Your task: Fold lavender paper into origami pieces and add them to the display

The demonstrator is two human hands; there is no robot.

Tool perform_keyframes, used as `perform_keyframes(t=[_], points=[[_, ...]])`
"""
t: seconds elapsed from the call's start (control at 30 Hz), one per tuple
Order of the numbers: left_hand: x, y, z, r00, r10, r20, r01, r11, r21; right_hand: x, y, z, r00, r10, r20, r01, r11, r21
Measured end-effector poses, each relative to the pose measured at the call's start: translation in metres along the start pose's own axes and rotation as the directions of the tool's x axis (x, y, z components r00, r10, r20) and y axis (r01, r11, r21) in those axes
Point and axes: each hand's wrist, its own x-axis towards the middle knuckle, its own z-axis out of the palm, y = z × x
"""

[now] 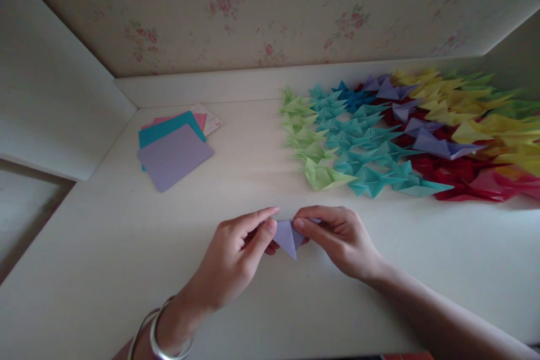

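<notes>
A partly folded piece of lavender origami paper (pixel 286 235) is held between both hands, just above the white table. My left hand (pixel 238 253) pinches its left side, the thumb on the near face and the index finger stretched along the top. My right hand (pixel 341 239) grips the right side between thumb and fingers. One pointed flap hangs down in the middle, between the thumbs. Fingers behind the paper are mostly hidden. Two silver bangles (pixel 157 333) circle my left wrist.
Flat sheets lie at the left: a lavender sheet (pixel 175 156) over a teal sheet (pixel 162 130), with pink paper beneath. Rows of folded paper shapes, green (pixel 324 175), turquoise (pixel 386 152), red (pixel 459 177) and yellow (pixel 485 129), cover the right back. A flowered wall (pixel 253 11) rises behind.
</notes>
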Motion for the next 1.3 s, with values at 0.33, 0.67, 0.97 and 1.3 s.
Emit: perform_keyframes(t=[0.33, 0.67, 0.97, 1.3], points=[[0.0002, -0.0029, 0.0019, 0.99, 0.141, -0.007, -0.141, 0.99, 0.026, 0.0021, -0.0037, -0.0006, 0.999, -0.033, -0.002, 0.033, 0.993, -0.113], [-0.0018, -0.0035, 0.0037, 0.996, 0.083, 0.033, -0.081, 0.996, -0.041, 0.0017, -0.0061, -0.0025, 0.996, -0.063, 0.06, 0.071, 0.989, -0.127], [0.0033, -0.0013, -0.004, 0.991, -0.108, 0.08, 0.12, 0.977, -0.178, 0.0017, -0.004, -0.0019, 0.997, -0.076, 0.0, 0.075, 0.985, -0.155], [0.0021, -0.005, -0.0012, 0.999, 0.008, 0.037, -0.008, 1.0, -0.001, 0.0039, -0.0049, -0.0027, 0.999, -0.002, 0.045, 0.01, 0.983, -0.183]])
